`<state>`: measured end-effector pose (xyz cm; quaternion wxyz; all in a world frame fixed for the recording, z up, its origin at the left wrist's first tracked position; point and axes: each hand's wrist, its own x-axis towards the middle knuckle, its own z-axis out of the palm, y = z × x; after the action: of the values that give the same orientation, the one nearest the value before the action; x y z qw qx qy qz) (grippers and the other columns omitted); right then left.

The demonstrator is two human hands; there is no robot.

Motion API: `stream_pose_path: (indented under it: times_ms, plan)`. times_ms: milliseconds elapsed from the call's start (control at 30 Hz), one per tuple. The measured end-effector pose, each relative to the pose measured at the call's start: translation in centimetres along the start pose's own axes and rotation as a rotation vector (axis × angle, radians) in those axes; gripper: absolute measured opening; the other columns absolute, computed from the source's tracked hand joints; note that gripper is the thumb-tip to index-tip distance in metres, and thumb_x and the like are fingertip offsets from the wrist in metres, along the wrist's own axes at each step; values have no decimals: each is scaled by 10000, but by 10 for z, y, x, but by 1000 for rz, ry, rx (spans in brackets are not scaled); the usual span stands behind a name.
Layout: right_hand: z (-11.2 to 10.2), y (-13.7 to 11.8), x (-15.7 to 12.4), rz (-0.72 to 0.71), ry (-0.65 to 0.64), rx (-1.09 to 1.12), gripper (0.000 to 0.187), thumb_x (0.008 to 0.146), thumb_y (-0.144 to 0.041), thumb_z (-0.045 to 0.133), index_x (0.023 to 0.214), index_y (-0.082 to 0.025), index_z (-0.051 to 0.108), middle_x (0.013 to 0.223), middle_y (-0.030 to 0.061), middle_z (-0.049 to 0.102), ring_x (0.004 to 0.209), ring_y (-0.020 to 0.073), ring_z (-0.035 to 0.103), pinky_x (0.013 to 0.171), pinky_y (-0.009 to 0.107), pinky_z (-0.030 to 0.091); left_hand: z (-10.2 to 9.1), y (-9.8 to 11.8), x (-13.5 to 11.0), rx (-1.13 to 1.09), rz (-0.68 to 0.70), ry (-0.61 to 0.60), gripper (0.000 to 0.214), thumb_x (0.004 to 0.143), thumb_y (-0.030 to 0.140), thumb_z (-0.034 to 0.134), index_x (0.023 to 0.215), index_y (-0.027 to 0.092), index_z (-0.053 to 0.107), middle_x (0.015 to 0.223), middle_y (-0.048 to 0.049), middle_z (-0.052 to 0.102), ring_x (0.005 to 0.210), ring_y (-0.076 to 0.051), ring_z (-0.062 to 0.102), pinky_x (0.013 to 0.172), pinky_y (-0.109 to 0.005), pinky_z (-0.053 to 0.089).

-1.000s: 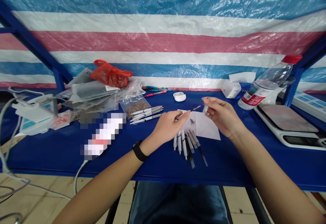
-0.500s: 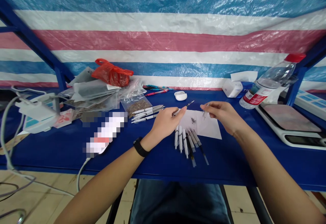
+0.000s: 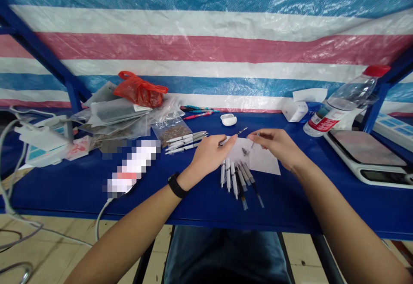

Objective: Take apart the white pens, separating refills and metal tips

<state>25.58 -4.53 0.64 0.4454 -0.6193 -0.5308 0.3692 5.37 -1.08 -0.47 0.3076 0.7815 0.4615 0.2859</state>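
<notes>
My left hand (image 3: 211, 151) is closed on a pen refill (image 3: 241, 131), its metal tip pointing up and to the right past my thumb. Opposite it, my right hand (image 3: 274, 144) pinches a small pale pen part (image 3: 253, 143), partly hidden by the fingers. A white sheet of paper (image 3: 266, 162) lies beneath the hands, with a few tiny dark pieces (image 3: 245, 151) on it. Just in front are several white pen barrels (image 3: 228, 175), grey grip sections (image 3: 247, 172) and dark refills (image 3: 260, 199). White pens (image 3: 185, 142) lie left of my left hand.
A white earbud case (image 3: 229, 119) sits behind the paper. On the right stand a kitchen scale (image 3: 368, 150), a plastic bottle (image 3: 343, 107) and a tissue pack (image 3: 301, 109). Plastic bags (image 3: 119, 112), a red bag (image 3: 140, 90) and a charging phone (image 3: 134, 168) occupy the left.
My right hand has moved slightly left, bringing the pale pen part closer to the refill tip. My left hand keeps its hold in nearly the same place.
</notes>
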Motion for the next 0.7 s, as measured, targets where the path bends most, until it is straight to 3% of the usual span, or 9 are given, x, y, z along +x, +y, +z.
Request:
stream_pose_path:
  times_ms: [167,333,467,567,633,700]
  plan:
    - [10,-2,-2,-33,30,254,444,553,-620,894,737,-229,793,714,9,640,609,127,403,619,329,352,3,2,-2,3,16,-35,551,981,501,478,589,218,213,539,51,218,516,-113,283,562,-314,176]
    - [18,1,-2,-32,77,360,430,536,-594,917,687,-235,735,641,-21,545,591,123,400,614,331,352,6,4,-4,0,23,-69,541,992,507,467,598,220,232,551,55,229,526,-114,309,566,-300,201]
    - [5,2,2,-84,242,371,410,537,-571,933,662,-240,726,610,-27,514,575,123,385,586,327,322,2,1,-2,12,43,-75,454,1019,437,459,666,232,258,571,63,296,531,-122,350,569,-288,230]
    - [-10,1,4,-121,315,337,408,565,-571,932,636,-237,708,579,-31,477,564,124,371,564,325,309,-4,-1,0,141,21,-64,326,1035,340,436,747,247,317,575,64,372,535,-151,415,569,-294,238]
    - [-15,-1,2,-100,252,279,420,576,-582,923,622,-226,707,575,-30,478,560,118,369,562,321,308,-6,-1,1,279,-6,-52,269,1035,304,435,779,250,370,589,44,442,586,-185,498,575,-306,231]
    - [-14,-3,-1,-53,88,160,433,584,-597,908,616,-209,719,570,-25,495,559,115,370,558,316,291,-7,-1,0,408,-20,-58,254,1019,273,452,770,243,418,642,1,535,681,-219,579,583,-318,232]
